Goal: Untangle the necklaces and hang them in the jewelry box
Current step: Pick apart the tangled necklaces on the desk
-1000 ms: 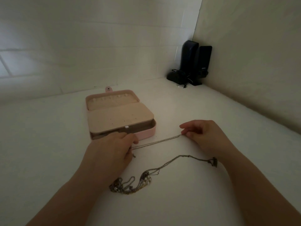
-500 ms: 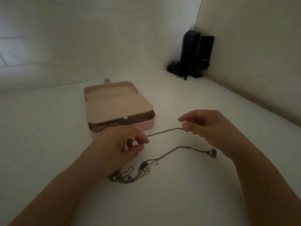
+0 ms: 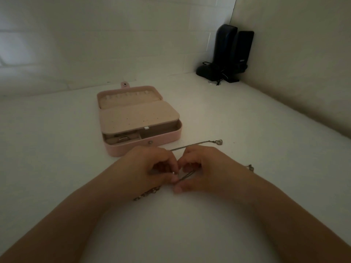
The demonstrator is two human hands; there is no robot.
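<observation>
White worktop (image 3: 57,158) fills the view, walls meeting in a corner at far right. Pink jewelry box (image 3: 139,118) sits open on it, mid-left, just beyond the hands; lid flat behind with a row of small hooks (image 3: 127,94), beige inner panel (image 3: 139,115) raised over the base, a ring (image 3: 123,138) visible in the front-left compartment. Two dark speakers (image 3: 230,52) stand in the far corner with cables at their base, well apart from the box.

Both forearms come in from the bottom edge, hands meeting in the centre, fingertips almost touching. Left hand (image 3: 150,168) grip clenched, thumb and fingers pinching a small bright bit of the thin chain (image 3: 187,175). Right hand (image 3: 204,168) grip also closed on that chain, strands running under its curled fingers.

Thin chain runs out behind the hands toward the right, ending in a small heart pendant (image 3: 219,142) lying on the worktop near the box's front-right corner. Beaded tangle (image 3: 145,194) lies on the worktop under the left wrist, partly hidden. Another small pendant (image 3: 250,167) peeks out beside the right wrist. No necklace hangs on the hooks.
</observation>
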